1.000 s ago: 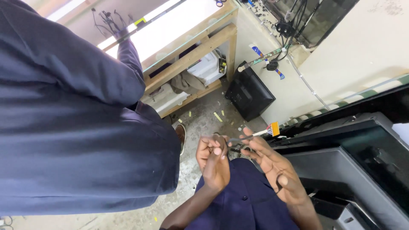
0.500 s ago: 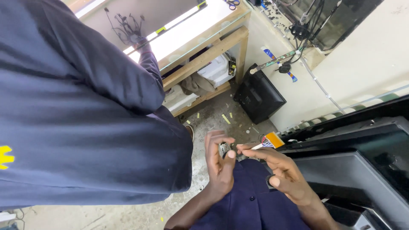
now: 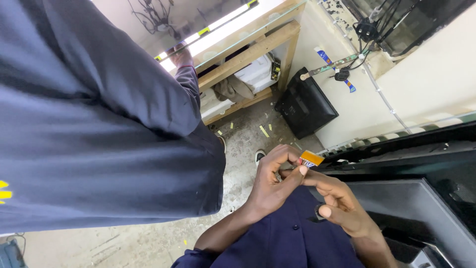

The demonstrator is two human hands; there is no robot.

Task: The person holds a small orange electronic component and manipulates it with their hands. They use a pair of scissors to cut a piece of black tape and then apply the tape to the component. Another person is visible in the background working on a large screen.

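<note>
The left hand (image 3: 270, 186) and right hand (image 3: 337, 203) meet at centre, a small tag (image 3: 312, 159) between their fingers (image 3: 292, 173). At nine o'clock stands another person (image 3: 99, 124). At twelve, a wooden shelf (image 3: 248, 54); at one, a black case (image 3: 306, 106) on the floor (image 3: 248, 134). At three lies a dark panel (image 3: 421, 198).

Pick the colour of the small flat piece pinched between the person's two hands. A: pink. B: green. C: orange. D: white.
C: the small flat piece at the fingertips of the left hand and right hand shows orange against the dark panel.
</note>
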